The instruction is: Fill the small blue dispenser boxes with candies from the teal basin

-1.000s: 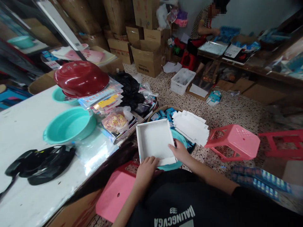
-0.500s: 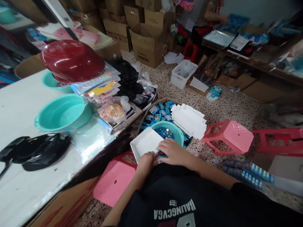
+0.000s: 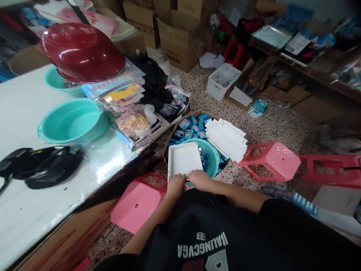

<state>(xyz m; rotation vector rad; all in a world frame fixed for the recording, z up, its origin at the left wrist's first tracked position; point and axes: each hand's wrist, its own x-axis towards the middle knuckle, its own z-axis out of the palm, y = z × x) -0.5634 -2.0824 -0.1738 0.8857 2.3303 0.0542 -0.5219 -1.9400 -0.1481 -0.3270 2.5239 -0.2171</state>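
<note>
A shallow white cardboard box lies tilted up in front of me, its inside showing white. My left hand is closed on its near edge. Close beside it, my right hand has its fingers curled over the same edge, towards the right corner. Behind the box, partly covered by it, is a turquoise basin with small blue pieces in it. The basin rests among many small blue packets in a round container. A stack of flat white cardboard pieces lies at the right of the basin.
On the white table at left stand a turquoise basin, a dark red basin and black bundles. Pink stools stand on the floor on both sides. A white crate sits farther back. Another person works at the far table.
The white box has turned straighter and shifted right, now covering more of the basin. My right hand has moved from the box's right side to its near edge. The camera view has tilted downward.
</note>
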